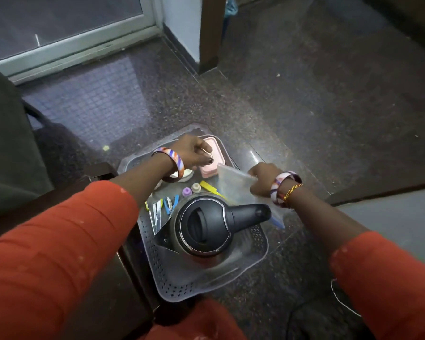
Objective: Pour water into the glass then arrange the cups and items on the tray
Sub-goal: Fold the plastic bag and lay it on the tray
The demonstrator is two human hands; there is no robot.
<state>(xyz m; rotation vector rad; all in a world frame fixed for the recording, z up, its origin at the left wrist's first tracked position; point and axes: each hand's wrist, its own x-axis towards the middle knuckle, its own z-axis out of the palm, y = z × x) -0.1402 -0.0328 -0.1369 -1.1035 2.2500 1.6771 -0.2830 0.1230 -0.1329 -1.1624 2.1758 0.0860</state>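
A: Start with the big things. What sits on the tray (pixel 182 278)?

B: The perforated grey tray lies on the dark floor, and a black kettle (pixel 206 227) stands upright in its near half, lid closed, spout toward the left edge.

A: And the hands?

B: The right hand (pixel 263 177) pinches the top edge of a clear plastic bag (pixel 233 187) at the tray's right side. The left hand (pixel 194 150) has its fingers curled over a pink box (pixel 212 158) at the far end, pinching something thin and metallic; what it is, I cannot tell.

A: Smaller bits?

B: Coloured hair clips (pixel 162 207) lie beside the kettle, two small caps (pixel 191 189) past them, and a white cup (pixel 187 174) partly hidden under the left wrist. I see no glass.

A: The risk?

B: Probably the bag swinging against the kettle handle, or a sleeve dragging the loose clips out of place.
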